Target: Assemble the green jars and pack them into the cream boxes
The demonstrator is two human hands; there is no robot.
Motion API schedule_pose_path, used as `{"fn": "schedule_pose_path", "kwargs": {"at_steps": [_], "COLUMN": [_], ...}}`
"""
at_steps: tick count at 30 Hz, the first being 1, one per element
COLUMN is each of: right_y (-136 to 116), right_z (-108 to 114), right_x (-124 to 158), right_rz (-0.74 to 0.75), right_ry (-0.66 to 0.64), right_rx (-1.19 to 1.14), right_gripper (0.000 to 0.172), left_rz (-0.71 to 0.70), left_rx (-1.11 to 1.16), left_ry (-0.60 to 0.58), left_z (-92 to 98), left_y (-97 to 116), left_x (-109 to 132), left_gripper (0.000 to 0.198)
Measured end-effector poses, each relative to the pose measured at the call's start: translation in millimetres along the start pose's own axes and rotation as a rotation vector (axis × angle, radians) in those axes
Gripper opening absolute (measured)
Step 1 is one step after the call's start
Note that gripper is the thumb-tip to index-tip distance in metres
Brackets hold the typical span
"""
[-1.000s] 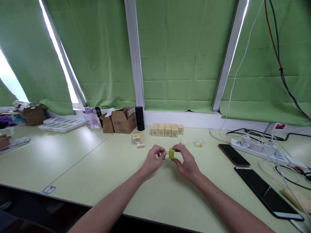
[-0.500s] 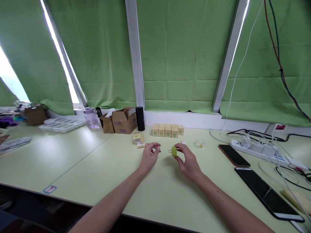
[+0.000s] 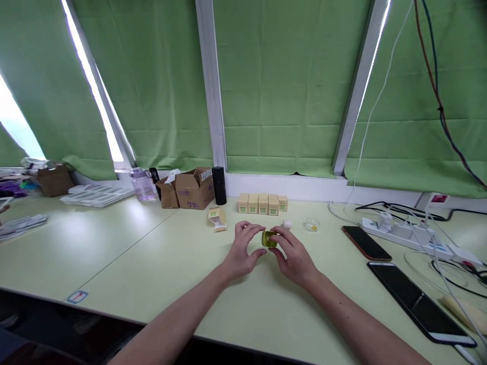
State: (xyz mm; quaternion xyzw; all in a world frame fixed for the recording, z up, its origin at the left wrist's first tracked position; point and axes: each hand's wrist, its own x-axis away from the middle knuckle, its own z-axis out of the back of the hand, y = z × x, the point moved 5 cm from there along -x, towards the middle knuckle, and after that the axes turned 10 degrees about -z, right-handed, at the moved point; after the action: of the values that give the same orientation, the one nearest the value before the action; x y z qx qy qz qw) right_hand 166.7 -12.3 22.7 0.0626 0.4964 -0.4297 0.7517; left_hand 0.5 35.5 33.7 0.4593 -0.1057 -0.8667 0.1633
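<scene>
Between my two hands is a small olive-green case [image 3: 269, 239], its hollow open side turned toward me. My right hand [image 3: 294, 253] grips it from the right, with fingertips over its right edge and the thumb below. My left hand [image 3: 243, 248] holds it from the left, index fingertip at its top corner and thumb at its lower edge. Part of the case is hidden by my right fingers. A small white piece [image 3: 287, 224] lies just behind my right hand. Beyond my left hand sits an opened small carton [image 3: 217, 219].
Several small cream boxes with green labels [image 3: 262, 204] stand in rows at the back. A clear cup-like piece with a yellow spot [image 3: 312, 225] lies right of them. Two phones [image 3: 418, 301] and a power strip [image 3: 405, 234] with cables are on the right; cardboard boxes [image 3: 196, 190] stand back left.
My left hand has moved right and closed on the case. The case has turned so its hollow side faces me, and its loop no longer shows. More of the white piece is visible.
</scene>
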Motion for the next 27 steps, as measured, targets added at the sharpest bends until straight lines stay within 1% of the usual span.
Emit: {"fn": "schedule_pose_path", "kwargs": {"at_steps": [7, 19, 27], "right_y": [-3.6, -8.1, -5.3], "right_z": [-3.4, -4.1, -1.7], "right_x": [0.9, -3.2, -0.9], "right_rz": [0.038, 0.042, 0.058], "right_ry": [-0.04, -0.068, -0.006], "right_rx": [0.041, 0.06, 0.003], "right_gripper": [0.036, 0.038, 0.034], "left_rz": [-0.032, -0.07, -0.085], "left_rx": [-0.009, -0.031, -0.027], "left_ry": [0.022, 0.061, 0.067], "left_z": [-1.6, -0.7, -0.9], "left_y": [-1.7, -0.5, -0.2], "left_x": [1.1, 1.4, 0.2], "left_gripper": [0.04, 0.039, 0.038]}}
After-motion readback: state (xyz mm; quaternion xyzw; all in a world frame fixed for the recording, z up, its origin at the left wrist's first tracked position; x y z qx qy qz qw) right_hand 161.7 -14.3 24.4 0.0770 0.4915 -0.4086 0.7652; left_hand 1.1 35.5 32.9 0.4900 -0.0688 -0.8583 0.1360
